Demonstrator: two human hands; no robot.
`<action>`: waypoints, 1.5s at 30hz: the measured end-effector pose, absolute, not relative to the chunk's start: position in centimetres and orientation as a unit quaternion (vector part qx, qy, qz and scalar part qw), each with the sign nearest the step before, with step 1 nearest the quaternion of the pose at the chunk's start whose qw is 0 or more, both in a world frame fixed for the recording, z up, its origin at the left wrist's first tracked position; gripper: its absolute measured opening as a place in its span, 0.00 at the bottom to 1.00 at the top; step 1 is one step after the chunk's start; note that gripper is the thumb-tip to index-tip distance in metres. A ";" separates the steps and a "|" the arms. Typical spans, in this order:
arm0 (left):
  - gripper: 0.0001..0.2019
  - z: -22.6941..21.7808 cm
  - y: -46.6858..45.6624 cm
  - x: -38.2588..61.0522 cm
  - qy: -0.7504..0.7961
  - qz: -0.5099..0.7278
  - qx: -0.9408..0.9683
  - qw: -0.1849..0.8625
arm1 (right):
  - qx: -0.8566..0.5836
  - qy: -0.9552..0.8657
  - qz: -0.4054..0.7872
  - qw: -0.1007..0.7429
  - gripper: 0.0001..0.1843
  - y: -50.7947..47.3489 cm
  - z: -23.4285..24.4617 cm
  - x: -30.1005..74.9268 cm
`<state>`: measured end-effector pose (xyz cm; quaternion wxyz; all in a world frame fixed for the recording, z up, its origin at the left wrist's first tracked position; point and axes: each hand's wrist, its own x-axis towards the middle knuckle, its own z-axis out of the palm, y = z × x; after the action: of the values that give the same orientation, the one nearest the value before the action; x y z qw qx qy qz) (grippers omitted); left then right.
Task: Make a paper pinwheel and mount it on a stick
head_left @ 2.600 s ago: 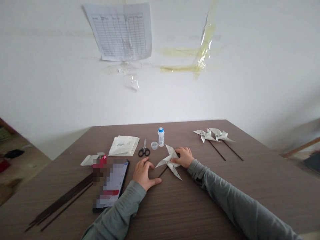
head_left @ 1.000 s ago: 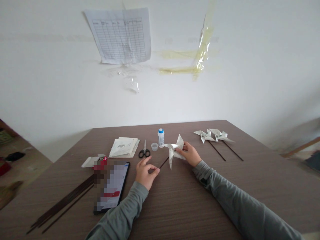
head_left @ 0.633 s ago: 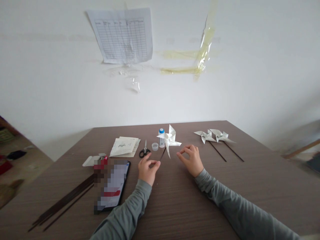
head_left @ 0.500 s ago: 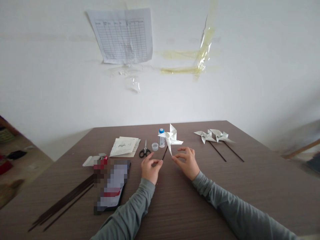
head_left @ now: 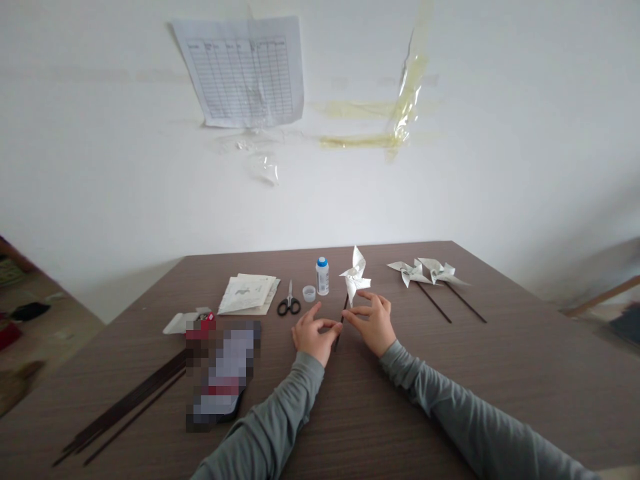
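Note:
A white paper pinwheel (head_left: 356, 275) on a thin dark stick (head_left: 339, 337) stands nearly upright, leaning a little right, in front of me. My left hand (head_left: 315, 337) pinches the stick low down between thumb and fingertips. My right hand (head_left: 374, 325) has its thumb and index finger closed on the stick just below the paper blades; its other fingers extend beneath the pinwheel head. Behind them stand a white glue bottle (head_left: 323, 279) with a blue top and a small clear cap (head_left: 309, 293). Black-handled scissors (head_left: 289, 304) lie left of the cap.
Two finished-looking pinwheels (head_left: 429, 272) lie at the back right of the brown table (head_left: 500, 393). Paper sheets (head_left: 249, 293), a small red box (head_left: 203, 325), a blurred-out phone (head_left: 225, 373) and a bundle of dark sticks (head_left: 125, 403) lie left. A wall stands behind.
The pinwheel has moved right and its stick has become more upright. My left hand has shifted right, closer to my right hand. My right fingertips have gone from a blade tip to the stick.

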<state>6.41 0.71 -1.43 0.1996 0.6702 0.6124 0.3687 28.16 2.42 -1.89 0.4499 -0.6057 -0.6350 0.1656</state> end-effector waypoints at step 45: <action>0.28 0.0 -2.4 4.8 0.578 0.096 0.806 0.080 | -0.679 -0.708 0.065 0.183 0.11 4.7 1.1 37.1</action>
<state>4.79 -2.41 0.04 0.0803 0.8062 0.5783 0.0960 37.12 4.72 1.10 0.1827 -0.6791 -0.7080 0.0649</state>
